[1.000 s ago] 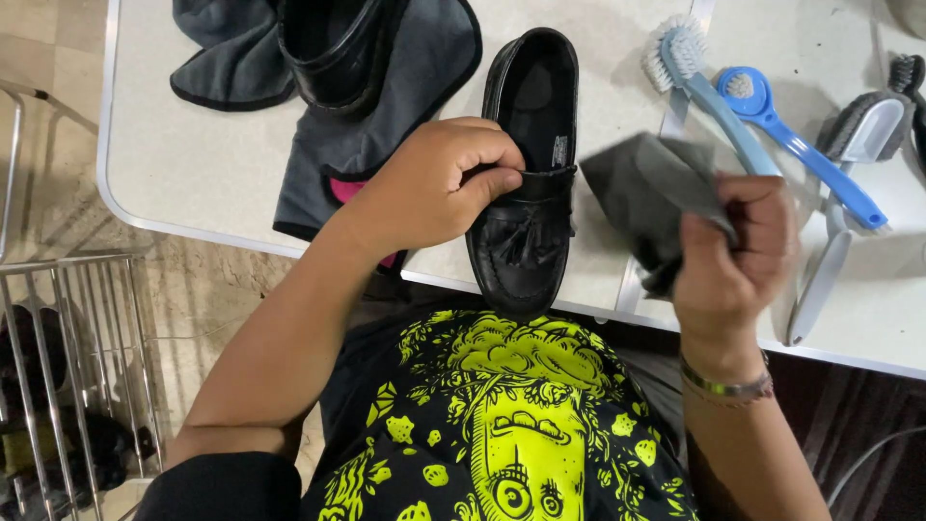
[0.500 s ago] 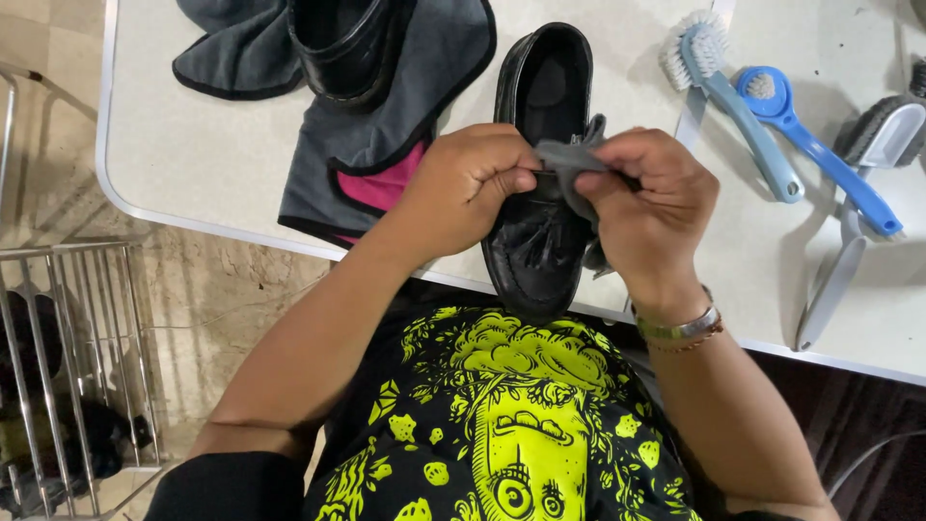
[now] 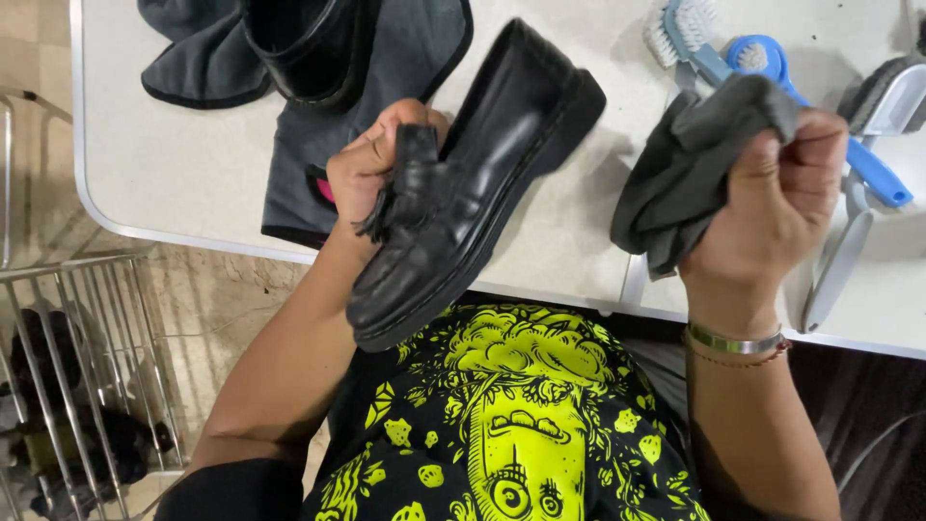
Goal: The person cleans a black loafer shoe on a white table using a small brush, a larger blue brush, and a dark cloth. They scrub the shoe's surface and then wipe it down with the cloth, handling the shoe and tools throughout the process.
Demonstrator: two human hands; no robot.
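- Left hand [image 3: 371, 169]: my left grip is clenched on the black loafer [image 3: 463, 193] at its tongue and tassel, fingers wrapped over the upper from the far side.
- Loafer: it hangs tilted in that grip above the near edge of the white bench [image 3: 193, 174], toe pointing down toward my chest, heel raised toward the far side; I see no part of it touching the bench.
- Right hand [image 3: 781, 203]: my right grip is clenched around a bunched grey cloth [image 3: 685, 169], which spills out of the fist toward the loafer; cloth and loafer are apart.
- Wrist below the right grip: a thin metal bangle [image 3: 738, 341] circles it.
- Beyond the right grip, on the bench: a blue-handled brush [image 3: 772, 63] and a pale-bristled brush [image 3: 675, 29] lie side by side; a grey-backed brush [image 3: 892, 92] lies just beside them, partly hidden by my fist.
- Beyond the left grip: a second black shoe [image 3: 304, 48] rests on a dark grey fabric bag [image 3: 405, 58] with a pink patch near my knuckles.
- Outboard of my left arm, below bench level: a wire rack [image 3: 77, 367] stands on the floor, holding dark items too blurred for me to identify.
- Under both grips: my black shirt [image 3: 511, 415] with a yellow-green print.
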